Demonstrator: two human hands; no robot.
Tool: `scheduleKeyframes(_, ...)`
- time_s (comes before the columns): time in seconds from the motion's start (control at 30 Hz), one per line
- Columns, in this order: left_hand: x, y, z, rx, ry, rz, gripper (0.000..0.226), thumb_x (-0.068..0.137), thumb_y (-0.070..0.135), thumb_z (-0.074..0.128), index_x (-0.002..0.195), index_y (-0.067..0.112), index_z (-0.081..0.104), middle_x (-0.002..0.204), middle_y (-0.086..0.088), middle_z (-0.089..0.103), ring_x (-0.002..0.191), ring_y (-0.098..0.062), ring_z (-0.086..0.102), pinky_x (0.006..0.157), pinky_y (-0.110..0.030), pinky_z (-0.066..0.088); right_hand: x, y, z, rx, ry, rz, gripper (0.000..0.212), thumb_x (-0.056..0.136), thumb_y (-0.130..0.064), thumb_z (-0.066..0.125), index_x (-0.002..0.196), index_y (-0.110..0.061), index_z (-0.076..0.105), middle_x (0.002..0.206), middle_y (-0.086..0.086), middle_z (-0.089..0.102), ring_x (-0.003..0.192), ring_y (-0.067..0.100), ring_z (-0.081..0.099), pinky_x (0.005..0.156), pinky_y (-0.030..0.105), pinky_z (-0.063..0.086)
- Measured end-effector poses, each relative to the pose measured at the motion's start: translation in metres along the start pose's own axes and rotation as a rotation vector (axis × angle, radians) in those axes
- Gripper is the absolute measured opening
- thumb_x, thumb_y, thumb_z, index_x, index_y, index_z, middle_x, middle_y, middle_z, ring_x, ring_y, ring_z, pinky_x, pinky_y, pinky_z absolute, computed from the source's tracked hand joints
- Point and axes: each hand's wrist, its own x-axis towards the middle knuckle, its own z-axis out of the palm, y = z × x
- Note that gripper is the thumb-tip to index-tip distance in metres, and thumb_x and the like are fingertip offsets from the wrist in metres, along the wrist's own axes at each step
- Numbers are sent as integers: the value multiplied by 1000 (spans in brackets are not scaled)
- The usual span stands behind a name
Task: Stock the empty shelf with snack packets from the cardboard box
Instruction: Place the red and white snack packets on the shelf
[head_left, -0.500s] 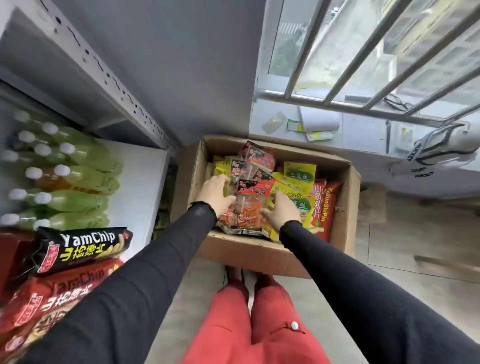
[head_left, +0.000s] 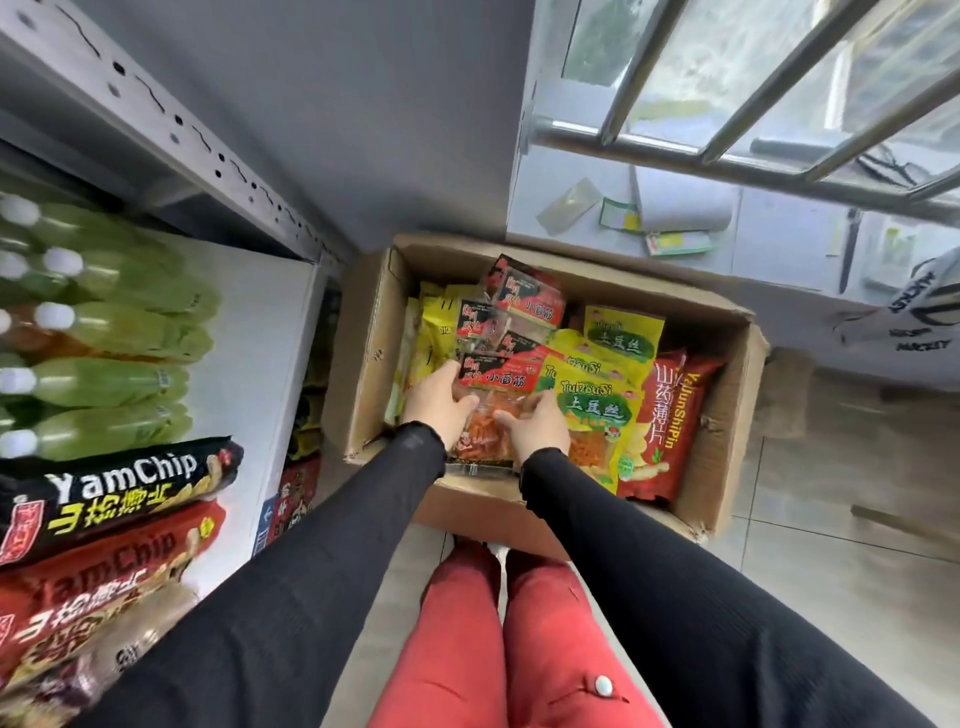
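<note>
Since half a sec ago we've closed both hands in on the red snack packet (head_left: 488, 410) at the near side of the cardboard box (head_left: 363, 353): left hand (head_left: 440, 402) and right hand (head_left: 537, 428) now curl round its clear lower half, so we reckon pickup's started but it's not yet out. Box sits on a tiled floor (head_left: 831, 597) below a barred window (head_left: 727, 78), w/ yellow packets (head_left: 597, 410) beside; shelf (head_left: 260, 338) to our left holds green bottles (head_left: 114, 332) & YamChip bags (head_left: 119, 483).
</note>
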Motion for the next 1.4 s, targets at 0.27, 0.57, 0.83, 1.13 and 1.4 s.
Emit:
scheduleKeyframes(0.27, -7, 5, 3, -179, -7, -44, 35, 95, 39, 66, 124, 21, 58, 99, 7, 63, 97, -21, 65, 91, -43, 55, -4, 36, -51, 202, 37, -160, 21, 102, -23, 58, 86, -11, 51, 83, 5, 60, 78, 21, 54, 73, 38, 47)
scheduleKeyframes(0.57, -11, 23, 24, 10, 116, -86, 49, 88, 36, 77, 122, 25, 44, 100, 3, 66, 89, -23, 65, 71, -34, 46, 9, 81, -109, 326, 109, -71, 8, 104, -21, 53, 98, -18, 57, 101, 7, 68, 92, 24, 67, 74, 38, 58)
scheduleKeyframes(0.83, -19, 12, 16, -44, 220, -101, 62, 88, 21, 78, 138, 24, 41, 94, -5, 69, 86, -27, 65, 79, -40, 55, -3, 68, -111, 455, -7, -118, 18, 102, -25, 59, 96, -16, 74, 97, 5, 75, 95, 23, 71, 87, 44, 60)
scheduleKeyframes(1.13, -76, -10, -44, -611, 408, -151, 28, 86, 32, 76, 106, 12, 74, 106, -1, 74, 101, -24, 69, 91, -31, 54, -33, 15, -110, 461, -315, -217, 29, 105, -37, 50, 101, -12, 65, 107, 12, 73, 101, 32, 70, 98, 54, 54)
scheduleKeyframes(1.4, -205, -42, -129, -891, 723, 15, 11, 98, 27, 67, 108, 25, 70, 109, 2, 74, 108, -19, 69, 100, -42, 53, -165, -94, -104, 484, -713, -547, 36, 92, -2, 68, 127, -6, 58, 122, 19, 71, 102, 29, 70, 94, 45, 56)
